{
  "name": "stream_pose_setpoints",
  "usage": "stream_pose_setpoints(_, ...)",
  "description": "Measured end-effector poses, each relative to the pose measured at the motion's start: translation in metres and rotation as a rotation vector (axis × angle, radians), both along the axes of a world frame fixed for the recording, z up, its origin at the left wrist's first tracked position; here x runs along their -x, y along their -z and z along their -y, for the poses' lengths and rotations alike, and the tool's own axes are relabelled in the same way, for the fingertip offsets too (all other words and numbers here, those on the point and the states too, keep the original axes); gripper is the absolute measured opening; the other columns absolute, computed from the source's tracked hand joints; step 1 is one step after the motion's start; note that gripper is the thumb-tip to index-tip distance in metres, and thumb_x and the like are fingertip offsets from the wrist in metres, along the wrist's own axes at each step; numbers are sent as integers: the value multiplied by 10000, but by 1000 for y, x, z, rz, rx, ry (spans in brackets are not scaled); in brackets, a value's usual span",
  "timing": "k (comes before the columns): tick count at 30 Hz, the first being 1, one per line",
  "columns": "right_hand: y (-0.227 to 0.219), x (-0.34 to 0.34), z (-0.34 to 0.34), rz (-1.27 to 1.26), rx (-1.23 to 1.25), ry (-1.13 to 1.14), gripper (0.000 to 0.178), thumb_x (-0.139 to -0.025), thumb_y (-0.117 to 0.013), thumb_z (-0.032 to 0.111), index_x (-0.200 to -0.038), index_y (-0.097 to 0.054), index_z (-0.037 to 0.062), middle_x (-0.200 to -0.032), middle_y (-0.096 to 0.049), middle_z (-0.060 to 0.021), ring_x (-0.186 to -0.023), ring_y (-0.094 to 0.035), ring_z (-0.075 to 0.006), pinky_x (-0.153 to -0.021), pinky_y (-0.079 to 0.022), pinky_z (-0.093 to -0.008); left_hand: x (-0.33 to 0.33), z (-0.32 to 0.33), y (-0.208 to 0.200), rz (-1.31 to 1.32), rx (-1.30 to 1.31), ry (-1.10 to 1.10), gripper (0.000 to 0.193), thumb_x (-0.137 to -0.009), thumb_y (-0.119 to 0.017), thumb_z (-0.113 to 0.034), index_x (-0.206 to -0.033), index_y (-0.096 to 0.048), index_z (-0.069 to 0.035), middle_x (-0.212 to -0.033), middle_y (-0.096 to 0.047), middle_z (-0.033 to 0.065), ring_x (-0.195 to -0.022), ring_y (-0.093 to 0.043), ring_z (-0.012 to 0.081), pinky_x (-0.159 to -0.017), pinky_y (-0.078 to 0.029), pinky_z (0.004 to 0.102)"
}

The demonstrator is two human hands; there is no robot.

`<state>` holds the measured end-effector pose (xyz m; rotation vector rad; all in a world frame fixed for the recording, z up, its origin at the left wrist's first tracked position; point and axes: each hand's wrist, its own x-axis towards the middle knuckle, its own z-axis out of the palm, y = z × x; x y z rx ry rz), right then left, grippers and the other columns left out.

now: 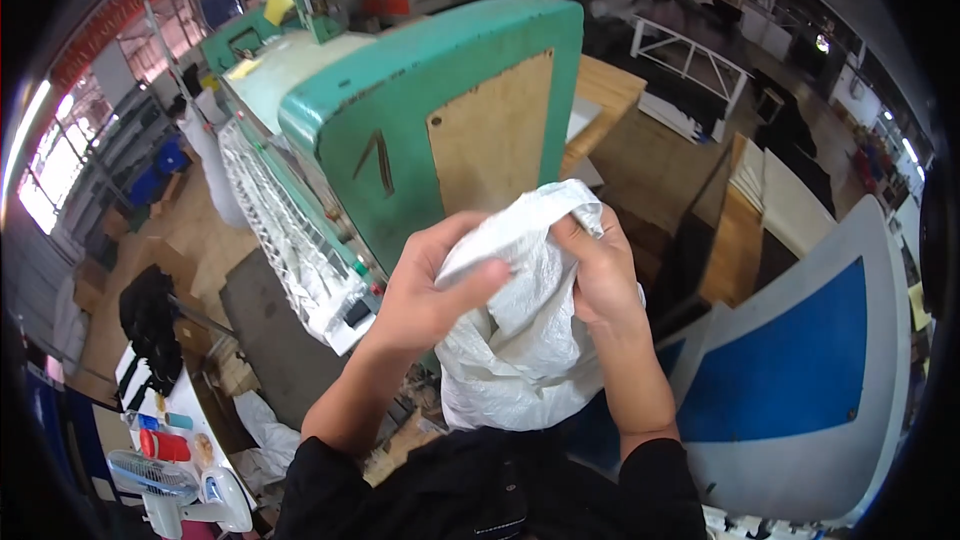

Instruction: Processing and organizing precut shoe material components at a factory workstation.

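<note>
A white woven plastic sack [520,380] hangs in front of my body, its mouth gathered between my two hands. The fabric is creased, and a folded rim runs across the top. My right hand [605,280] grips that rim on the right, with the thumb bent over the cloth. On the left side, my left hand [435,285] holds the rim with its fingers behind the cloth, largely hidden. Its thumb reaches across the sack's mouth and is slightly blurred. What the sack contains, if anything, cannot be seen.
A large green machine [370,140] with a tan panel stands just ahead. A grey and blue machine cover [790,360] is close on my right. A wooden-edged table [730,230] lies beyond it. At lower left, a white fan [190,490] stands by a table with a red container [165,445].
</note>
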<state>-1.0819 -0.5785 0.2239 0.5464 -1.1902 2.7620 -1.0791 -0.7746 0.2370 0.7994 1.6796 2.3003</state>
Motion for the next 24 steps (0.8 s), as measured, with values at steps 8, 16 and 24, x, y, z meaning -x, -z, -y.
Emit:
stream_pose_setpoints(8, -44, 38, -44, -458, -720, 301, 243, -953, -771, 113, -1149, -709, -18, -1009, -754, -41, -937, -671, -102, -824, -540, -280, 23, -28, -45, -369, 534, -226, 114, -925, -756, -35, -1024, -749, 20, -880, -746, 7, -804, -651, 90, -752, -504, 245)
stream_pose_setpoints(16, -92, 42, -70, -806, -697, 276, 436, -810, -896, 87, -1207, -733, 8, -1084, -779, -69, -991, -729, -158, -866, -559, -317, 21, -51, -102, 165, -60, 13, 354, -990, -697, -104, -1316, -652, 26, -1170, -729, 63, -1020, -692, 170, -959, -531, 334)
stream_pose_setpoints(24, -158, 114, -122, -606, -799, 373, 173, -867, -827, 69, -1034, -810, 25, -981, -805, -105, -874, -706, -84, -836, -550, -298, 92, -78, -191, -578, 882, -154, 247, -995, -727, -186, -1160, -757, -5, -987, -730, 4, -887, -602, 78, -834, -508, 299)
